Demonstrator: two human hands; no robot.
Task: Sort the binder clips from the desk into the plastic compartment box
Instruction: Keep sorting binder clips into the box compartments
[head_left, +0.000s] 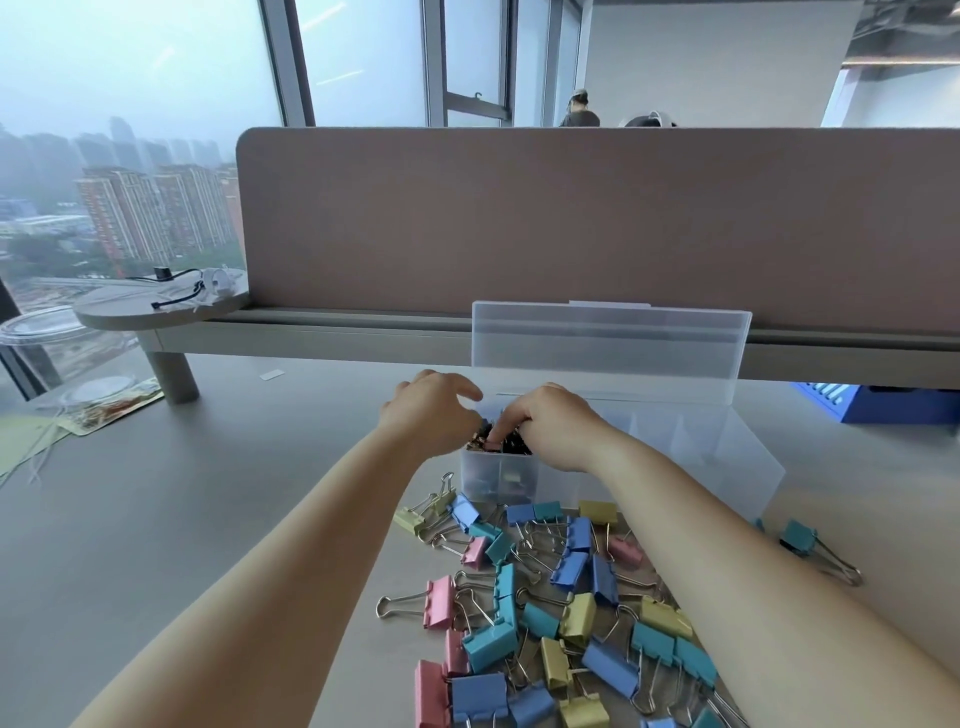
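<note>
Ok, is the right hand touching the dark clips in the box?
Touching. Head view shows the right hand with fingertips dug into the dark clips inside the box.

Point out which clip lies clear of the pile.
The teal clip right of the right arm, handles pointing right. The other clips are heaped between the arms, in front of the box.
</note>
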